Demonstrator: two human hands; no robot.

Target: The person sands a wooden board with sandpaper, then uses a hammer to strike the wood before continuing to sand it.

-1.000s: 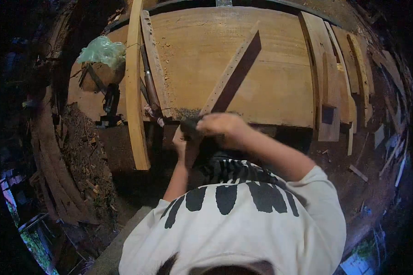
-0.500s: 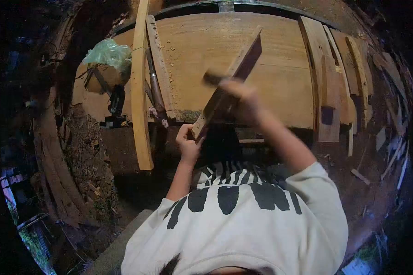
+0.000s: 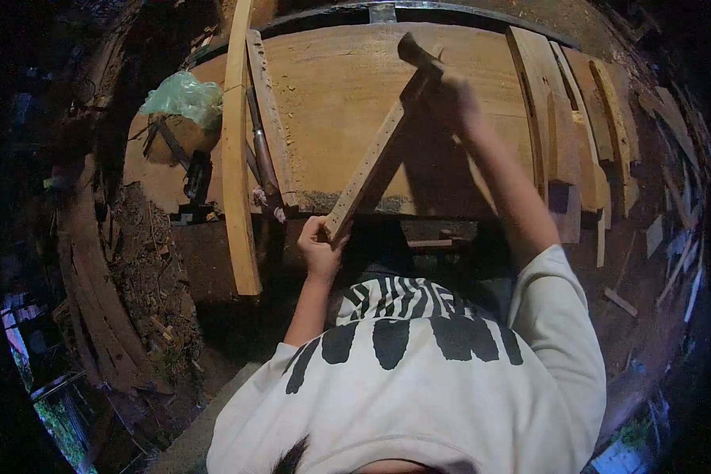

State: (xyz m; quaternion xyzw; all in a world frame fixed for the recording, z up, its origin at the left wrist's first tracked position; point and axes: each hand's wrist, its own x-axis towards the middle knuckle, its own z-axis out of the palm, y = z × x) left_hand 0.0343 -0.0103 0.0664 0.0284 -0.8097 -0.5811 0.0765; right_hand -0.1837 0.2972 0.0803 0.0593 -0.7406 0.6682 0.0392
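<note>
Narrow wooden strip (image 3: pixel 373 166), pale and dotted with small dark spots along its upper face, slants over a broad wooden board (image 3: pixel 332 83) in your head view. Its long axis runs from your left hand, at the near end, forward and to your right, away from your body. Your left hand (image 3: pixel 320 246) has its fingers and thumb pinched around that near end, which sticks out past the board's front edge towards you. Your right hand (image 3: pixel 455 101), slightly blurred, is wrapped around a dark hand tool (image 3: pixel 415 57) set over the strip's far end; its exact type is hard to make out. So each hand is nearest to one end, and most of the strip lies bare between them, ahead and to the right of your left-hand grip. Whether the far end touches the board cannot be told.

To the left of the strip, well apart from it, are a notched wooden piece (image 3: pixel 270 118), a tool with a brown handle (image 3: pixel 268 170) and a long pale beam (image 3: pixel 235 150), with a green plastic bag (image 3: pixel 182 96) beyond them. Several planks (image 3: pixel 532 87) lie side by side on the right.
</note>
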